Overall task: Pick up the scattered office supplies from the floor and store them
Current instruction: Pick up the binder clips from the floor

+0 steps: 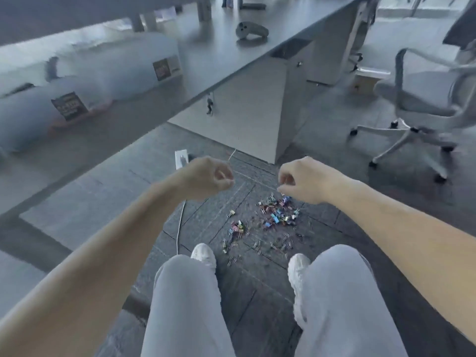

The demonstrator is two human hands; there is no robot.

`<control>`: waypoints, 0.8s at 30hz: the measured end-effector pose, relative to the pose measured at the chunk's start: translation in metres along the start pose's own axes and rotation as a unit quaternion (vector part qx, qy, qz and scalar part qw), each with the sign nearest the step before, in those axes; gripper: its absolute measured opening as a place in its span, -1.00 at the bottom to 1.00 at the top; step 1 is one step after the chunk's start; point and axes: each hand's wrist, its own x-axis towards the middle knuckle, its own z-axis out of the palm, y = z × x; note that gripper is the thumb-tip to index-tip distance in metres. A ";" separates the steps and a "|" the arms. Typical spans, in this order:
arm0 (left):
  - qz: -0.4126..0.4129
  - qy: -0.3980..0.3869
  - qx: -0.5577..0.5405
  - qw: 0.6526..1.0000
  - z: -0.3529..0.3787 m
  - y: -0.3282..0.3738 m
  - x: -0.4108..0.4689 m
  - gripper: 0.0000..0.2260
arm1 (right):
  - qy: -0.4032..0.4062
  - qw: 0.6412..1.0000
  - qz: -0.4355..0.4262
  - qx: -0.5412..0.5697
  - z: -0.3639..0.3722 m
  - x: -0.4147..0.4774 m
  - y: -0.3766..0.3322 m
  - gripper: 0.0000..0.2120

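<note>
While the binder clips (268,222) lie scattered on the carpet (257,292) at lower centre, the left hand (211,177) and right hand (296,180) are curled above them, and whether anything is pinched cannot be told; tiny clips may be overlooked against the dark weave.

Blurred desk boxes (128,70); tiny indistinct clips (277,217)

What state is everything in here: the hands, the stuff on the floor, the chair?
Left hand: fingers curled, nothing visibly held.
Right hand: fingers curled, nothing visibly held.
Clips: scattered on the floor, not picked up.
Office chair: upright, unoccupied.
Controller: lying on the desk.
</note>
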 end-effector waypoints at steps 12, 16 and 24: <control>-0.124 -0.104 0.000 0.987 0.167 -0.108 0.108 -0.80 | -0.077 0.988 0.133 0.032 0.158 0.035 0.120 -0.84; -0.156 -0.121 0.007 0.980 0.226 -0.179 0.158 -0.84 | -0.094 0.986 0.129 0.049 0.228 0.091 0.144 -0.86; -0.199 -0.210 0.065 0.955 0.359 -0.301 0.245 -0.71 | -0.192 0.978 0.058 0.059 0.394 0.241 0.145 -0.78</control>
